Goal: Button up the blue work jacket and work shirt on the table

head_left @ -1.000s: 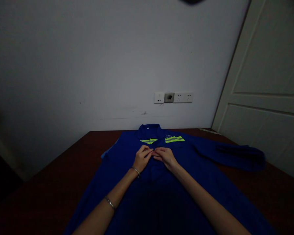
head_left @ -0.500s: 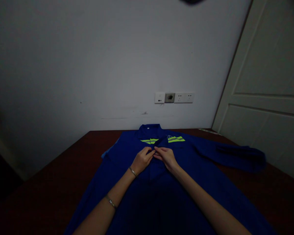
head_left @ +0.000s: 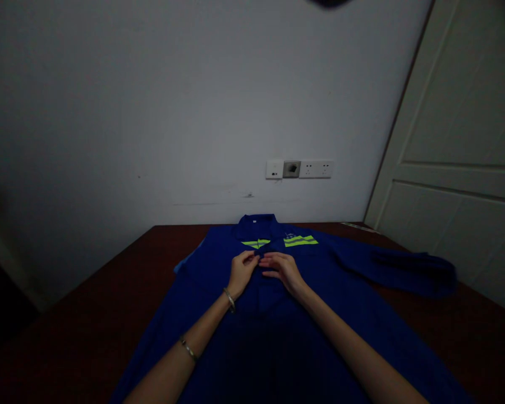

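Note:
A blue work jacket [head_left: 320, 292] with a collar and yellow-green reflective strips [head_left: 301, 240] across the chest lies front side up. My left hand [head_left: 241, 273] pinches the front edge of the jacket just below the chest strip. Close beside it, my right hand [head_left: 287, 273] rests over the same front edge with its fingers stretched and slightly apart. The fingertips of both hands almost meet at the middle of the jacket. Any button there is too small and dark to make out.
Beneath the jacket is a dark reddish-brown table [head_left: 122, 269], its far edge against a pale wall [head_left: 130, 112]. Sockets [head_left: 315, 169] sit on the wall above the collar. A white panelled door [head_left: 458, 185] stands at the right. One sleeve [head_left: 412, 272] lies folded on the right.
My right fingers have loosened from a pinch and spread. The raised front flap has dropped flat, showing the whole right chest strip. My left hand has shifted slightly left.

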Demonstrator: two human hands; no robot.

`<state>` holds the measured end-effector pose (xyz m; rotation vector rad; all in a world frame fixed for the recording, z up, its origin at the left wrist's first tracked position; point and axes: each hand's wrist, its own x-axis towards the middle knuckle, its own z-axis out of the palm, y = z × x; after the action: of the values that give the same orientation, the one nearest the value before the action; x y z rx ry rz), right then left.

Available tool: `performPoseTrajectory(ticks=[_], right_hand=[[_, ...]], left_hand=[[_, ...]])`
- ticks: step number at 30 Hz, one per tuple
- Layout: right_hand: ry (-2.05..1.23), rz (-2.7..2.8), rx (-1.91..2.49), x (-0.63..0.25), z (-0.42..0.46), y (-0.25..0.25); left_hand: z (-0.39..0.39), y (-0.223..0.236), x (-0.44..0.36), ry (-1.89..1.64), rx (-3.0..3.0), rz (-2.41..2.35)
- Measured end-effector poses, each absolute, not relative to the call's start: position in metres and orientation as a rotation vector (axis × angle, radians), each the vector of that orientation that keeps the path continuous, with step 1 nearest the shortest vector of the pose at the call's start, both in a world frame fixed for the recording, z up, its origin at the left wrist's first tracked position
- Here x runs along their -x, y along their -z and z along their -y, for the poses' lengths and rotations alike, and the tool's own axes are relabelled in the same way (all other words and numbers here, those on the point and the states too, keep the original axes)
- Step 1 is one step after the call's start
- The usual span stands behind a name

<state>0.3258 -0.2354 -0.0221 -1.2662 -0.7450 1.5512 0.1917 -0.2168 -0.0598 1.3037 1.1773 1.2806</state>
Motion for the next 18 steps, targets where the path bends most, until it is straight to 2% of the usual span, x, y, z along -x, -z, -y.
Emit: performPoseTrajectory(ticks=[6,18], right_hand=[[-1.556,0.779,1.418,-0.3214,0.2373,0.0245],[-1.531,0.779,1.476,-0.3220,0.2371,0.0262]], left_hand=[[0.2151,0.0668,-0.1940,-1.248,-1.006,-1.157],[0.2196,0.0576,-0.1960,-1.147,-0.905,-1.055]])
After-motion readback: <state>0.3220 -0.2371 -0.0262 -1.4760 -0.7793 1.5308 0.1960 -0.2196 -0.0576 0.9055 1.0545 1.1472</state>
